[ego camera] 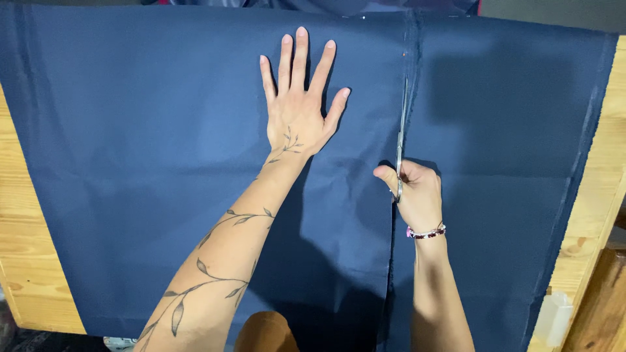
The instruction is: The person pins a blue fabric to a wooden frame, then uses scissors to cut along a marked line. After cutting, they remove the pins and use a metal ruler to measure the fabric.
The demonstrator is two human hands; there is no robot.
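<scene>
A large sheet of dark navy fabric (143,150) covers a wooden table. My left hand (297,104) lies flat on the cloth with fingers spread, pressing it down left of a cut line. My right hand (417,195) grips a pair of metal scissors (401,137), blades pointing away from me along the cut. The fabric is split from the near edge up to the scissors; the narrower strip (508,163) lies to the right. A beaded bracelet sits on my right wrist.
The light wooden table (26,221) shows at the left and right (603,163) edges of the cloth. Something pale (551,319) sits by the table's near right corner. My knee in brown cloth (264,332) is at the bottom.
</scene>
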